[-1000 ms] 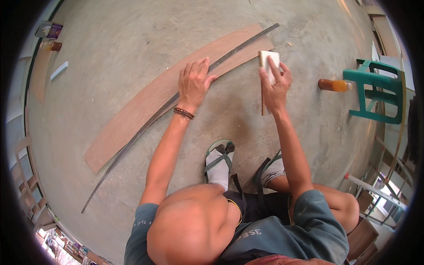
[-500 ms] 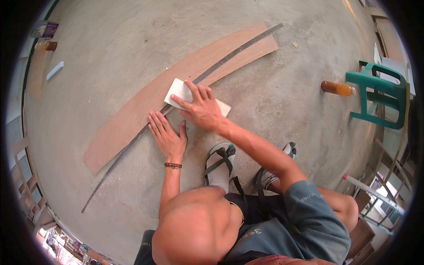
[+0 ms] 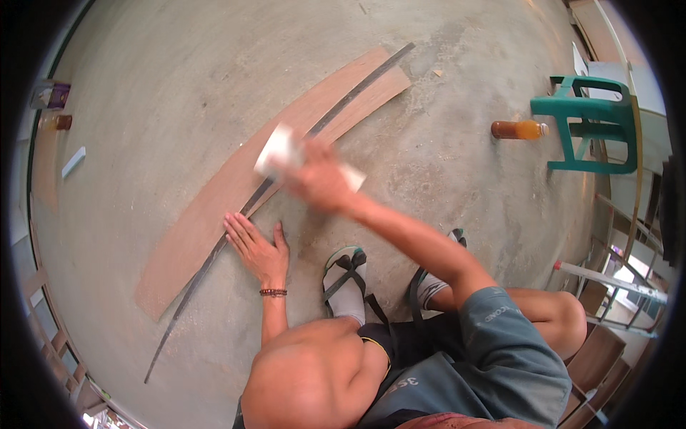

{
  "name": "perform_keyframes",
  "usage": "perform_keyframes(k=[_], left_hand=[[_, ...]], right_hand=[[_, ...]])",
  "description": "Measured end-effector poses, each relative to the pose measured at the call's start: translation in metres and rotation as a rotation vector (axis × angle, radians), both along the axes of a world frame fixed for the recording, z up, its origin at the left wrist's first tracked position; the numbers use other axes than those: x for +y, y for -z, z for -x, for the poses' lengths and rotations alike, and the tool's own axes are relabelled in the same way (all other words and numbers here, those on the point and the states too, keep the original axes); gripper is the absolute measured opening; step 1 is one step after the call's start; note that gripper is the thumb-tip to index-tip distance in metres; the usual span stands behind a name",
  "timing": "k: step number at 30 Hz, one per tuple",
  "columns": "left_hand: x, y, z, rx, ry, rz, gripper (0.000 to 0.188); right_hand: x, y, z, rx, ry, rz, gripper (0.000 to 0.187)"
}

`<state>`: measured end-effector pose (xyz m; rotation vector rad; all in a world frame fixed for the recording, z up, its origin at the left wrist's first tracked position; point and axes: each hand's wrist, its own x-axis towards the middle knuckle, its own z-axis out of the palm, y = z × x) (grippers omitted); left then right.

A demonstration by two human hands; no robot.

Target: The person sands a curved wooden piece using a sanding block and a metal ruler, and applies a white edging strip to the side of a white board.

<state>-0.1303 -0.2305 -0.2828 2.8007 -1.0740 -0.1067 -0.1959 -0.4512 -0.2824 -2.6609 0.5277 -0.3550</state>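
Observation:
A long, curved reddish-brown plywood panel (image 3: 214, 204) lies slantwise on the concrete floor, with a thin dark strip (image 3: 357, 90) running along it and past its lower left end. My left hand (image 3: 259, 250) lies flat, its fingertips on the strip and the panel's near edge. My right hand (image 3: 318, 177), smeared by motion, grips a pale flat rectangular block (image 3: 275, 149) that lies across the strip. One end of the block shows beyond the fingers on the panel and the other beneath my wrist. The block's underside is hidden.
To the right a bottle of amber liquid (image 3: 520, 129) lies beside a green plastic stool (image 3: 582, 107). A metal ladder-like frame (image 3: 607, 280) stands at the right rim. On the left are a white offcut (image 3: 73, 162) and another bottle (image 3: 57, 122). My sandalled feet (image 3: 344, 279) are close to the panel.
The whole view has shifted and turned a little. Relative to my left hand, my right hand and the block have moved farther up along the strip. My left hand stays flat.

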Motion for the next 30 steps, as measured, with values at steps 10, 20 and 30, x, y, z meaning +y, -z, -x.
perform_keyframes(k=[10, 20, 30], left_hand=[[0.001, -0.004, -0.002, -0.003, 0.009, 0.004, 0.090], [0.005, -0.006, -0.001, -0.026, 0.002, -0.035, 0.088], [0.005, -0.011, 0.003, -0.011, 0.005, -0.033, 0.089]], right_hand=[[-0.276, -0.013, 0.100, 0.110, 0.962, 0.170, 0.051], [-0.252, -0.029, 0.046, 0.224, 1.031, -0.218, 0.048], [-0.163, -0.121, 0.005, -0.952, 0.376, 0.364, 0.029]])
